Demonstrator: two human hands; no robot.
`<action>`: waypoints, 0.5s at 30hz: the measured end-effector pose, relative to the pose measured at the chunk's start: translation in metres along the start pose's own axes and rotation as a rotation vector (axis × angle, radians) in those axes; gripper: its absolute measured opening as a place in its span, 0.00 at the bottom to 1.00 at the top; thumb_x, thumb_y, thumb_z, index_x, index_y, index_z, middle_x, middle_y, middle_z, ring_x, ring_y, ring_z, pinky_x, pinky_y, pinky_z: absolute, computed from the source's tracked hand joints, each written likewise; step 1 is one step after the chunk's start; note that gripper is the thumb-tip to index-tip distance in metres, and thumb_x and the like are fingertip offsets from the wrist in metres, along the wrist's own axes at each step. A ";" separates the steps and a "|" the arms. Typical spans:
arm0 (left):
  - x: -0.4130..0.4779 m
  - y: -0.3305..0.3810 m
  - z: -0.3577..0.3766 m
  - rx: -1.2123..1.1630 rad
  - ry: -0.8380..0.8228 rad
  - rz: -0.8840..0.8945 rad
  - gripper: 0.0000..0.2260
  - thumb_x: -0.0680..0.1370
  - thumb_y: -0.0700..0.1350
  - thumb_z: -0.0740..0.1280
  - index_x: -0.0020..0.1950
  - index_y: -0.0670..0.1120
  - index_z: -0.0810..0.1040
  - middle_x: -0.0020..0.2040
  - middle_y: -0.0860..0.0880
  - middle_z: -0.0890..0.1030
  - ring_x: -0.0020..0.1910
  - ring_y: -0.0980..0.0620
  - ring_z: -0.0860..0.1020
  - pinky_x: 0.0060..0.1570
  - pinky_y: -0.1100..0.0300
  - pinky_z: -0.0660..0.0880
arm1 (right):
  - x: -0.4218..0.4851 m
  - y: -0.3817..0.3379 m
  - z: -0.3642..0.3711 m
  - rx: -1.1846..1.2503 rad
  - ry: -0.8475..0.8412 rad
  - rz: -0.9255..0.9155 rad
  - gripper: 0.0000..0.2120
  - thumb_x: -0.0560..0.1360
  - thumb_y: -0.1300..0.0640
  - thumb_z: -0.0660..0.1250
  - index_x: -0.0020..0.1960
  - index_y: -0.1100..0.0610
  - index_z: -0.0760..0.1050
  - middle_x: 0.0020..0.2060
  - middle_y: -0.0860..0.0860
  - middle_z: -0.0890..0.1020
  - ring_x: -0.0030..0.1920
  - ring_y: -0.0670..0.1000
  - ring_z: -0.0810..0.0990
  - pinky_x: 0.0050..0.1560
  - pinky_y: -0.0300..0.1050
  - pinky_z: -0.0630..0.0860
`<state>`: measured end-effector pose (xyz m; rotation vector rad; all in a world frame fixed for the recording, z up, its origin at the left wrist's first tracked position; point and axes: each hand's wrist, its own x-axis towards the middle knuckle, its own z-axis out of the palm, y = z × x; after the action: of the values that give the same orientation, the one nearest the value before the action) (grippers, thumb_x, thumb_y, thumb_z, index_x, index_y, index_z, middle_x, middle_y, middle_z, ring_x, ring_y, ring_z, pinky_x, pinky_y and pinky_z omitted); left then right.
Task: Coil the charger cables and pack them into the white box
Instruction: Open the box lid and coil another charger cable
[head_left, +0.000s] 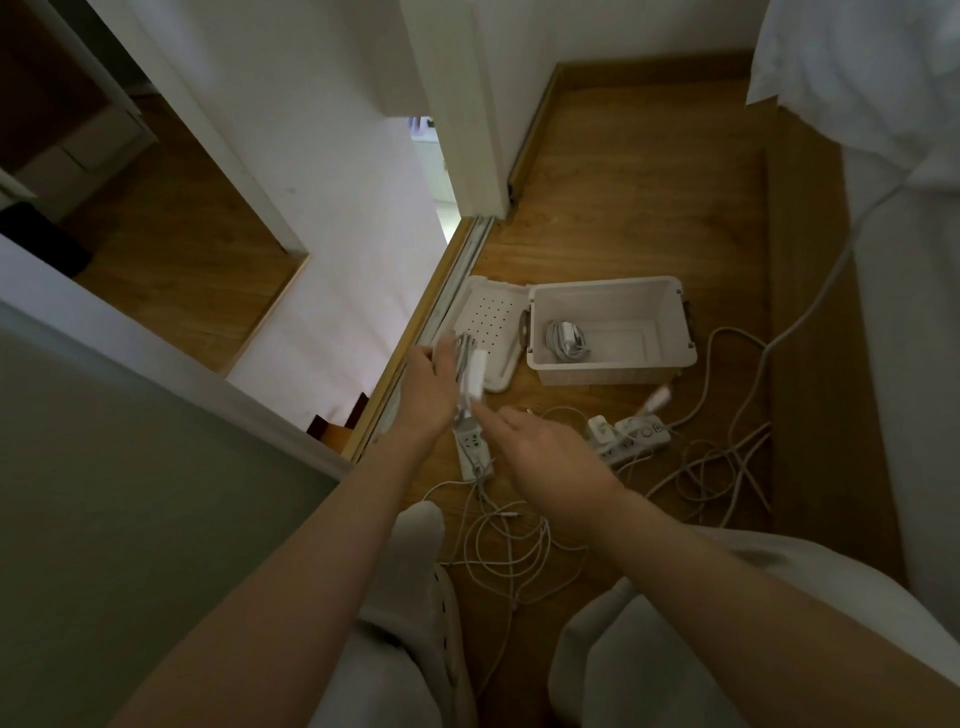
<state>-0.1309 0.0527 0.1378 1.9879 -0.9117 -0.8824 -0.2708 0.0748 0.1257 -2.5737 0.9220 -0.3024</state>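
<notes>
The white box (613, 366) stands open on the wooden floor, and one coiled charger cable (566, 338) lies inside it. My left hand (428, 384) holds a white charger brick (475, 376) with loops of its cable over the fingers, just left of the box. My right hand (545, 457) is below it with the fingers stretched toward the cable; whether they pinch it I cannot tell. More loose white cable (511, 545) trails on the floor under my hands.
The box lid (491, 317) lies left of the box. Two power strips (631, 439) (474, 452) and a tangle of cords (722, 467) lie on the floor. A bed (914, 312) is at the right, a sliding-door track (447, 296) at the left. My knees are at the bottom.
</notes>
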 end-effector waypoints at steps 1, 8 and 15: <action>-0.001 0.003 0.003 -0.087 -0.018 -0.089 0.17 0.82 0.56 0.50 0.57 0.44 0.66 0.45 0.48 0.73 0.42 0.52 0.75 0.37 0.58 0.75 | 0.000 -0.001 0.003 -0.009 -0.011 -0.015 0.29 0.79 0.63 0.57 0.76 0.54 0.49 0.57 0.53 0.74 0.51 0.51 0.74 0.43 0.40 0.66; -0.007 0.016 0.003 -0.687 -0.083 -0.323 0.22 0.82 0.57 0.48 0.41 0.42 0.70 0.29 0.42 0.79 0.29 0.49 0.79 0.23 0.63 0.76 | -0.001 0.004 -0.001 0.250 0.149 0.079 0.19 0.80 0.62 0.55 0.70 0.54 0.65 0.57 0.53 0.76 0.53 0.52 0.75 0.50 0.44 0.73; -0.006 0.016 -0.008 -0.829 -0.338 -0.186 0.16 0.77 0.55 0.60 0.54 0.44 0.74 0.45 0.44 0.79 0.44 0.49 0.78 0.50 0.52 0.77 | -0.002 0.004 0.000 0.217 0.229 0.071 0.20 0.80 0.62 0.56 0.71 0.54 0.65 0.52 0.55 0.78 0.51 0.53 0.76 0.48 0.46 0.75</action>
<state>-0.1319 0.0529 0.1569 1.2276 -0.4101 -1.4459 -0.2740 0.0732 0.1235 -2.3350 0.9970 -0.6498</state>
